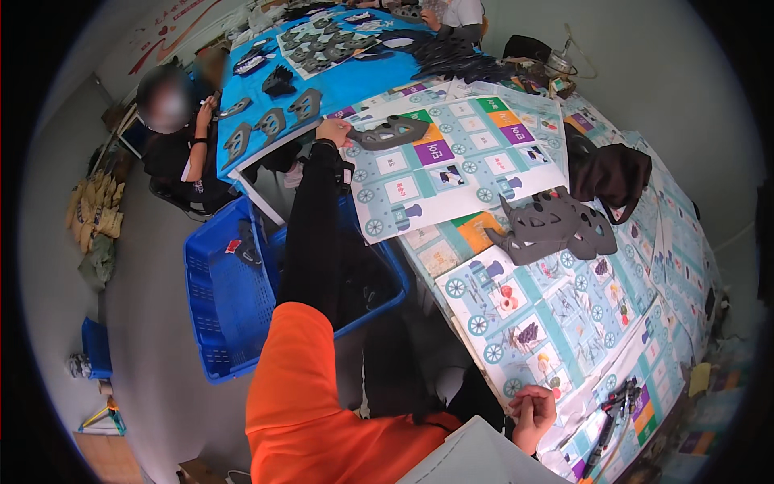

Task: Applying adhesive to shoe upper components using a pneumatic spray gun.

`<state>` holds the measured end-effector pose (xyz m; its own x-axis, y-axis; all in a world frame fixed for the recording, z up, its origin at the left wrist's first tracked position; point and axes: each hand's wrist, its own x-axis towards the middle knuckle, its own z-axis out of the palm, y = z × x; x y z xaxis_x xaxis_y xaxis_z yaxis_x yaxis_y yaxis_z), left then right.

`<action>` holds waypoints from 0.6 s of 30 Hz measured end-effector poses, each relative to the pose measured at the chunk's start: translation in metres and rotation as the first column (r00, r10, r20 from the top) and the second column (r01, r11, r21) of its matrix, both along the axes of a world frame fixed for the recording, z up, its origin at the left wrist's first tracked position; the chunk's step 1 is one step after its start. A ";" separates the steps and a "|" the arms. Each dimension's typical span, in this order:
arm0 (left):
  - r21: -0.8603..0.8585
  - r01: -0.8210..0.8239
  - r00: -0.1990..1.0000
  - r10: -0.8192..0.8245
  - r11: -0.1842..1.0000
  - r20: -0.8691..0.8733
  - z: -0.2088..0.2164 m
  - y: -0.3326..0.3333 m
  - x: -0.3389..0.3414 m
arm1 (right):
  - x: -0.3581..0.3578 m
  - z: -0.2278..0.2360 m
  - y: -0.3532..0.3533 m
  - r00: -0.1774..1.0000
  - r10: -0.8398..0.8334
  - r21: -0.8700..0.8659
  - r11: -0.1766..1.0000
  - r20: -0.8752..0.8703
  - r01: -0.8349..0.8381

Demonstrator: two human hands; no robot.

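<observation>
Reaching far forward, my left hand [334,132] pinches the left end of a dark grey curved foam piece with cutouts [392,132], which lies on a white printed sheet [383,218]. Low at the table's near edge is my right hand [533,413], its fingers curled in loosely and nothing visible in them. Between the two, more grey foam pieces [552,227] overlap in a stack on the printed table cover. A black long-handled tool [606,427] rests to the right of my right hand.
Blue crates [230,298] stand on the floor at left, dark pieces inside. Beyond, a blue-covered table [242,81] bears many grey and black pieces. A seated person [173,133] works at its left side; another person's arm shows at its far end. Dark brown cloth [617,177] lies at right.
</observation>
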<state>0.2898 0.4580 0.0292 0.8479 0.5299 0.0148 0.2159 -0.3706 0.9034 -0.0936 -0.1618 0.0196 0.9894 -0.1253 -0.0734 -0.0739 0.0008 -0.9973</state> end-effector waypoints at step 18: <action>0.627 -0.147 0.972 0.229 0.765 -0.053 0.007 -0.053 -0.076 | -0.001 0.002 -0.004 1.000 0.000 0.062 0.998 0.020 -0.002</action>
<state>0.2141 0.4046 0.0357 0.7491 0.5913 0.2987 0.4307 -0.7773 0.4587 -0.0944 -0.1654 0.0220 0.9909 -0.1201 -0.0615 -0.0543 0.0629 -0.9965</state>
